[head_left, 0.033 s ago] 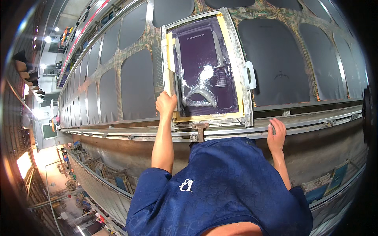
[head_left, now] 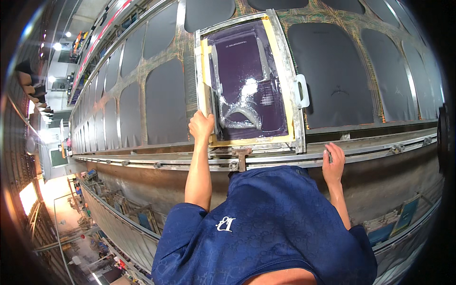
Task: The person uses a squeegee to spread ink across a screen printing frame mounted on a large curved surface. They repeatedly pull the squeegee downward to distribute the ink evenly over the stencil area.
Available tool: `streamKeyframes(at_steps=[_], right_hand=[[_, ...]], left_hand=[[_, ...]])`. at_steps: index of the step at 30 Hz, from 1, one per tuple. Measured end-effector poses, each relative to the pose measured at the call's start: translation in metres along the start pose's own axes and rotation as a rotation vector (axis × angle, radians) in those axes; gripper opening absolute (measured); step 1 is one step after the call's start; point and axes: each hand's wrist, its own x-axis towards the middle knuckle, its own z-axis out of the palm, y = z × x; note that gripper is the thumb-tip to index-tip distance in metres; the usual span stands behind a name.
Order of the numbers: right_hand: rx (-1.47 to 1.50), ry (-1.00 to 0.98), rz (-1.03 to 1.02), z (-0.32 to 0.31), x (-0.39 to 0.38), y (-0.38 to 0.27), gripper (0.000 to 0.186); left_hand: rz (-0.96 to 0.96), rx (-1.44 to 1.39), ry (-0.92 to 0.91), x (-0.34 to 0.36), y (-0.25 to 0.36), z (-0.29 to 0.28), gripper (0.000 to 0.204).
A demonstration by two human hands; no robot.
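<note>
A screen-printing frame [head_left: 288, 95] with metal edges and yellow tape lies over a dark panel on the long table. Its purple mesh [head_left: 240, 61] carries a glossy, greyish smear of ink [head_left: 243, 116] near the lower end. My left hand [head_left: 201, 125] is closed at the frame's left side around what looks like a squeegee [head_left: 207, 97], standing lengthwise along the inner edge. The fingers partly hide its lower end. My right hand [head_left: 334, 160] hovers by the near rail, right of the frame, fingers loosely bent and apart, holding nothing that I can see.
A white handle [head_left: 301, 91] sticks out from the frame's right side. Dark rounded panels [head_left: 327, 71] lie in rows along the table. A metal rail [head_left: 361, 153] with clamps runs along the near edge, and a rusty bracket [head_left: 242, 159] sits below the frame.
</note>
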Motion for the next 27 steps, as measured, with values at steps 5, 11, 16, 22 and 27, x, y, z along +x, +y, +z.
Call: streamKeyframes(at_steps=[5, 11, 16, 22, 27], right_hand=[[0.017, 0.072, -0.028, 0.006, 0.032, -0.024, 0.019], [0.118, 0.143, -0.169, 0.028, 0.154, -0.091, 0.025], [0.308, -0.194, -0.396, 0.055, 0.271, -0.197, 0.044], [-0.176, -0.505, -0.602, 0.159, 0.436, -0.235, 0.045], [-0.351, -0.584, -0.483, 0.215, 0.537, -0.234, 0.032]], left_hand=[[0.05, 0.07, 0.04, -0.028, 0.034, 0.016, 0.03], [0.474, -0.052, -0.122, -0.02, 0.065, 0.016, 0.021], [1.132, -0.099, -0.075, 0.107, 0.069, -0.014, 0.02], [1.257, -0.08, -0.014, 0.258, 0.153, 0.001, 0.014], [1.151, -0.05, -0.072, 0.342, 0.198, 0.016, 0.016]])
